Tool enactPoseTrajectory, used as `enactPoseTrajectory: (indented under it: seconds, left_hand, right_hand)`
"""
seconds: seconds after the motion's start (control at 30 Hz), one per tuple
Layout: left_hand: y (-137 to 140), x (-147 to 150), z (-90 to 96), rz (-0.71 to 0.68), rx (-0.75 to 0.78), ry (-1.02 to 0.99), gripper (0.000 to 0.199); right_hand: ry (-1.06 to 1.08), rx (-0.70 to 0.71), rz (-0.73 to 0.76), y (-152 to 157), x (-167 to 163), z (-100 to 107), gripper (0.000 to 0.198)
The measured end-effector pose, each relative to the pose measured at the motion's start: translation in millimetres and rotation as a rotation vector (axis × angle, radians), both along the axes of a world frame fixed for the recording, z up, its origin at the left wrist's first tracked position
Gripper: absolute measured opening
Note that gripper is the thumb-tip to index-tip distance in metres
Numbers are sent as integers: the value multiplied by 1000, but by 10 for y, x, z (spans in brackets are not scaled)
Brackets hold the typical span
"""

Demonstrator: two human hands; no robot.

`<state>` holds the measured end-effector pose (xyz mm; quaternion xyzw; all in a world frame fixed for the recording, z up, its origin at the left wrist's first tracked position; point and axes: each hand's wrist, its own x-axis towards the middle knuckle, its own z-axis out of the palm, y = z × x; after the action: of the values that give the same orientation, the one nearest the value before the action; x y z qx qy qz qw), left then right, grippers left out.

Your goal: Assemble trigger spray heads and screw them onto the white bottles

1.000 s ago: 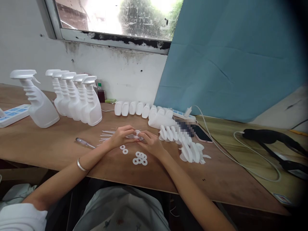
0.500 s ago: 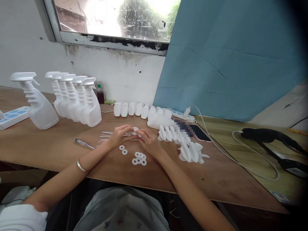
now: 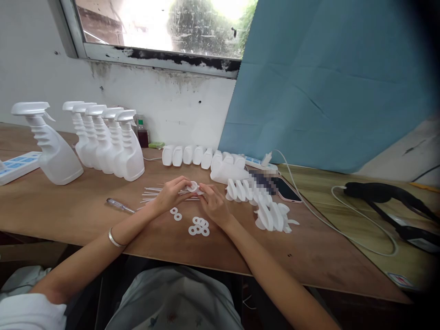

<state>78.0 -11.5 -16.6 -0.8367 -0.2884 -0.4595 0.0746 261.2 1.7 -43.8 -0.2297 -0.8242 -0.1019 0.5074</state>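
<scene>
A small white trigger sprayer head is between my two hands above the table, its round collar end turned up towards me. My left hand is closed on its left side. My right hand pinches its right side; the fingers hide part of it. Thin white dip tubes lie beside and partly behind my left hand. Flat white ring gaskets rest in a loose cluster in front of my hands, and two more gaskets lie to the left of these.
Assembled white spray bottles stand at the left, near a power strip. More white bottles lie along the wall. White sprayer heads lie at the right, near a phone and a cable. A screwdriver lies left.
The sprayer head has turned so its round collar end shows more openly. My right fingers have shifted slightly right and down from its top to its side.
</scene>
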Motion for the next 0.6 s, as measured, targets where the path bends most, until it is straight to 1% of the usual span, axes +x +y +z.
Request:
enactPoseTrajectory:
  seconds: [0.1,0.17,0.23,0.27,0.33,0.4,0.47,0.6]
  left_hand:
    - [5,-1,10,9,-12,64,19]
    - [15,-12,12,30,-2,78,20]
    - [31,-30,15,59,20,73,21]
    - [40,-42,19,75,31,66,21]
    - [56,-62,29,103,49,47,20]
    - [66,-74,41,121,57,26,20]
    - [69,-77,47,134,60,-1,20]
    - [78,-79,40,166,79,-74,19]
  right_hand:
    - [-5,-39,4,14,5,-29,36]
    - [9,-74,4,39,7,-29,44]
    - [37,-155,-40,76,17,-14,52]
    - [44,-210,-80,96,26,-3,53]
    - [28,-317,-165,133,50,17,44]
    - [-41,-388,-209,153,71,24,25]
    - [-137,-424,-201,151,78,19,11]
    - [-296,-484,-174,119,57,6,2]
